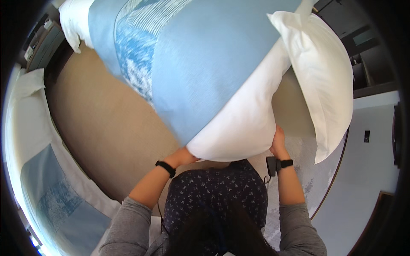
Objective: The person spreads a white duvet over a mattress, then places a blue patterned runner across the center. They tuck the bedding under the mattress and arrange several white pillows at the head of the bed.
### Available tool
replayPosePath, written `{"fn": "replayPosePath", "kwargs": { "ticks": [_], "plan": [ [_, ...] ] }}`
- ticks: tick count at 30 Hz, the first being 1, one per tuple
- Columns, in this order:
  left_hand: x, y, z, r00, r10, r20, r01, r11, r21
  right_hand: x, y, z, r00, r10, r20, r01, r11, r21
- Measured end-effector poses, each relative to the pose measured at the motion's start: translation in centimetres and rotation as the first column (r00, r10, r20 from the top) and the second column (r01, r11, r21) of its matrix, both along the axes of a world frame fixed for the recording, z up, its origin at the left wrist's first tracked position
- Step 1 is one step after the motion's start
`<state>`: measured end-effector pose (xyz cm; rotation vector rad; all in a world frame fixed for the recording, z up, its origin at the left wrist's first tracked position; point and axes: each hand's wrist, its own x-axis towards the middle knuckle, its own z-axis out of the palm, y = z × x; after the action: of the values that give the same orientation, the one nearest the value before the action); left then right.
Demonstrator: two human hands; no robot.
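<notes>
A large duvet [205,59] spreads out in front of me, light blue with a darker blue and white pattern and a white border. Its near white edge [239,132] is raised in front of my body. My left hand [183,156] is closed on the corner where blue meets white, its fingertips tucked under the fabric. At the other end of this edge, my right hand [278,143] grips the white fabric, fingers partly hidden behind it. To the right hangs a puffy white piece of bedding [324,81] with a flat seamed edge; whether it joins the duvet I cannot tell.
At the left stands a bed [30,128] with white linen and a matching blue patterned cover. Beige carpet [98,111] lies between it and the duvet. A pale wall [363,170] with a small dark plate is on the right. Dark furniture [367,64] stands at the far right.
</notes>
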<state>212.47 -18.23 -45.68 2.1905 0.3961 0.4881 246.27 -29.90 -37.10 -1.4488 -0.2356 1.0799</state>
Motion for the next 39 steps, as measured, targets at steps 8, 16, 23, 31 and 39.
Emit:
{"fn": "replayPosePath", "kwargs": {
  "ticks": [8, 16, 23, 31, 39],
  "plan": [
    [2.5, 4.8, -3.1, 0.989, 0.15, 0.007, -0.151, 0.986, 0.067, -1.2, 3.5, -9.0, 0.8, -0.023, 0.599, 0.056, 0.998, -0.037],
    [-6.2, 7.9, -1.8, 0.483, 0.112, -0.869, -0.277, 0.96, -0.03, -1.0, 4.8, 0.6, 0.484, 0.521, 0.703, -0.088, 0.828, -0.553],
    [-2.9, 5.2, 6.9, 0.304, 0.044, -0.952, -0.12, 0.993, 0.007, -1.5, 8.4, 13.9, 0.564, -0.135, 0.815, -0.007, 0.986, 0.168],
    [-9.7, 9.7, 6.3, 0.317, 0.878, -0.36, -0.949, 0.297, -0.111, -11.4, 16.5, 2.2, 0.966, -0.176, -0.187, 0.237, 0.89, 0.39],
    [7.1, 3.0, 22.6, 0.543, 0.745, 0.388, -0.825, 0.559, 0.082, -11.3, 14.3, -0.4, 0.991, -0.061, 0.122, 0.035, 0.978, 0.206]
  ]
}}
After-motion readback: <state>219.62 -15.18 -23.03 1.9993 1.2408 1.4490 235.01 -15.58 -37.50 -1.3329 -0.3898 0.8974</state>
